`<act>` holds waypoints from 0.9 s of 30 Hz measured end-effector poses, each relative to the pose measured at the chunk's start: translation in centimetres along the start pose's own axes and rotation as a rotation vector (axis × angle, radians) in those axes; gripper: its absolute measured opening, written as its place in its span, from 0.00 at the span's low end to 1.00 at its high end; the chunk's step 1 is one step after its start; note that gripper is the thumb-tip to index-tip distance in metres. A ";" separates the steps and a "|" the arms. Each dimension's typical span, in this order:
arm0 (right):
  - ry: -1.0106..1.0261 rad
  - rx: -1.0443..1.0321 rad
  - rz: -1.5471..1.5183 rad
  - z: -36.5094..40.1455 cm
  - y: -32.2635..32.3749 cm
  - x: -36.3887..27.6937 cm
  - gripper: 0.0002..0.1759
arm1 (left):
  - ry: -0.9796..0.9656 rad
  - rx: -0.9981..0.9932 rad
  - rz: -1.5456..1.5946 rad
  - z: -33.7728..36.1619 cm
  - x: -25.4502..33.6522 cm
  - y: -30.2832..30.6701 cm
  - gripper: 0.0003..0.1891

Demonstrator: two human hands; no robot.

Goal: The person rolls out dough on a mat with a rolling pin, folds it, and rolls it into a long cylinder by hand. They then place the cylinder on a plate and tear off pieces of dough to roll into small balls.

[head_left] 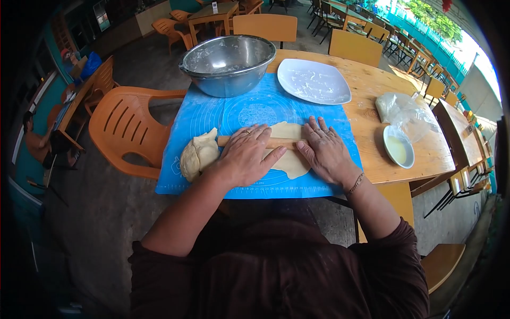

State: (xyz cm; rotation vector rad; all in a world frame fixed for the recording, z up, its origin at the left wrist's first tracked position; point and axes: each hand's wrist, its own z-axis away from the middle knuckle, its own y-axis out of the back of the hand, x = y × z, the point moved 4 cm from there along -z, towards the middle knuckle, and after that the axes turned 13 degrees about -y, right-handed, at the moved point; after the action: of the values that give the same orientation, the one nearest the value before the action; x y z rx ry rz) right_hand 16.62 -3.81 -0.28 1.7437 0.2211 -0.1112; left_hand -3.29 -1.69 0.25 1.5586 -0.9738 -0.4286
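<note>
At the frame's centre, the left hand [245, 151] lies flat on the wooden rolling pin [281, 143], fingers extended together, thumb apart; the right hand [325, 149] presses its other end, fingers slightly spread. Beneath lies the flattened dough [291, 164], on the blue pastry mat [212, 115].

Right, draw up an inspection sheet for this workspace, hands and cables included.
Surface: blue mat on a wooden table.
Job's things: pin across flattened dough; dough lump to their left.
Clutter: steel bowl and floury plate beyond the dough; small bowl of liquid and plastic bag off to the right.
Hands: left hand and right hand laid on the pin, fingers extended.
Cables: nothing seen.
Surroundings: orange chair at left; seated person farther left; more tables and chairs beyond.
</note>
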 end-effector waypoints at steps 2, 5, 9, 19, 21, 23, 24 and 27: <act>0.046 -0.020 -0.053 1.7 1.0 -0.2 0.36 | -0.027 0.008 0.081 1.7 0.8 0.9 0.33; 0.126 -0.011 -0.102 4.8 1.9 -0.6 0.35 | -0.138 0.062 0.145 4.4 2.0 1.4 0.31; 0.173 0.029 -0.087 5.6 2.2 -0.8 0.35 | -0.258 0.124 0.161 5.4 2.2 1.6 0.28; 0.063 0.076 -0.056 1.6 0.6 -0.3 0.31 | -0.099 0.103 0.097 2.6 0.4 0.8 0.29; 0.109 0.109 -0.066 3.7 1.0 -0.5 0.28 | -0.176 0.142 0.058 4.2 2.1 1.0 0.27; 0.160 0.142 -0.069 4.2 1.3 0.0 0.24 | -0.253 0.189 0.021 4.6 2.5 1.3 0.25; 0.203 0.146 -0.135 4.3 1.4 0.4 0.22 | -0.268 0.175 0.037 4.6 2.2 1.5 0.24; 0.202 0.145 -0.248 3.5 3.1 1.0 0.17 | -0.190 0.262 0.026 4.3 1.0 2.0 0.23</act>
State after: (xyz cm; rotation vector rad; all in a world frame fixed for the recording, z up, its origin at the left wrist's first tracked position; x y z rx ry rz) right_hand 18.41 -7.69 1.83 1.8663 0.5904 -0.1340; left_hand -6.52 -5.06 1.30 1.7614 -1.2344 -0.4506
